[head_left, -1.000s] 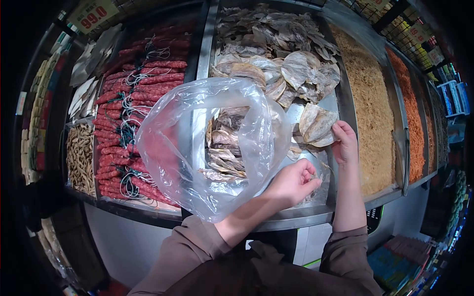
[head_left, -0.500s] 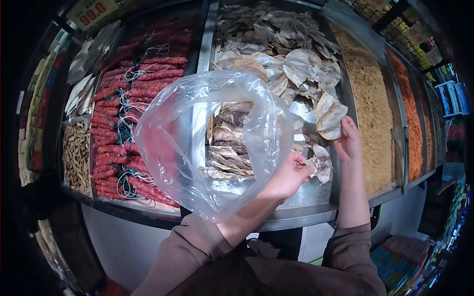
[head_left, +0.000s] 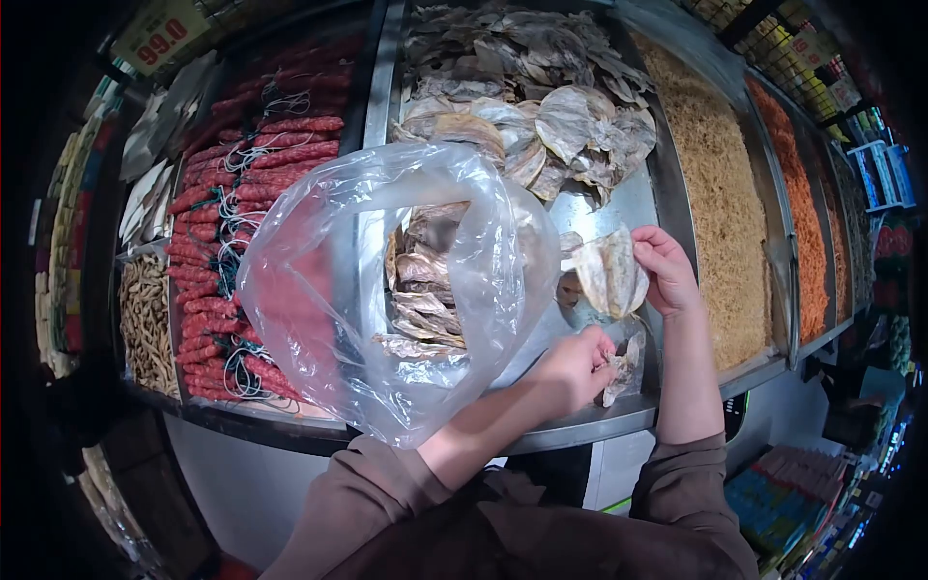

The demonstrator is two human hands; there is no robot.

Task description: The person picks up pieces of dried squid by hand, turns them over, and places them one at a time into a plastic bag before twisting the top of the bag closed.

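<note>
My right hand (head_left: 669, 273) pinches a flat, pale dried squid (head_left: 615, 278) by its right edge, above the metal tray. Below it, near the tray's front, the fingers of my left hand (head_left: 578, 369) are closed on a smaller, ragged dried squid piece (head_left: 628, 365). A clear plastic bag (head_left: 290, 290), its mouth wide, surrounds the area left of my hands and touches my left forearm. Through the bag a stack of folded dried squid (head_left: 425, 295) shows. More dried squid (head_left: 512, 58) is heaped at the back of the tray.
Red sausages (head_left: 208, 280) tied with string fill the left bin, beside a bin of thin brown dried pieces (head_left: 147, 300). Right of the tray lie bins of tan shreds (head_left: 720, 213) and orange shreds (head_left: 793, 203). The tray's metal rim (head_left: 580, 430) runs along the front.
My right hand has come down and slightly left with its squid. My left hand has moved down with the smaller piece, towards the front rim. The view has shifted a little.
</note>
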